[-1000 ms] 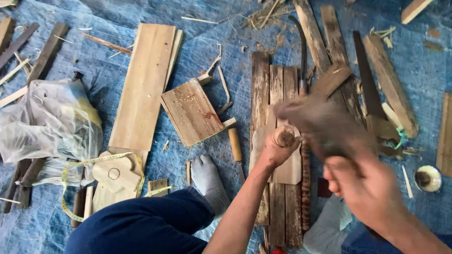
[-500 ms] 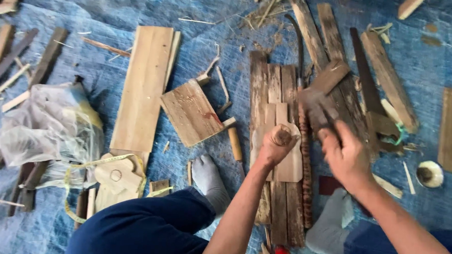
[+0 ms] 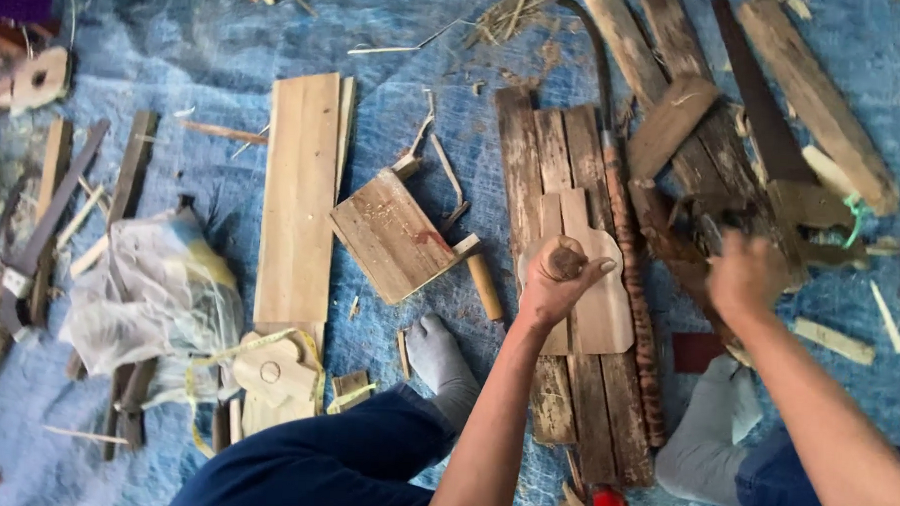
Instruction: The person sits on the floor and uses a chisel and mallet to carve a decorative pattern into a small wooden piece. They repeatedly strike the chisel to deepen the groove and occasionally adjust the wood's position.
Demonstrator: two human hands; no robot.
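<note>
My left hand [image 3: 559,277] is fisted round a short wooden handle [image 3: 566,261], its tip set upright on the pale cut-out [image 3: 593,288] lying over the dark planks [image 3: 557,177] mid-tarp [image 3: 417,42]. My right hand [image 3: 743,278], raised with the mallet half a second ago, has swung off to the right and now sits low over the scrap wood beside the saw [image 3: 764,114]; I cannot tell whether it grips anything. So the blow looks spent, and the tool stays planted on the cut-out.
</note>
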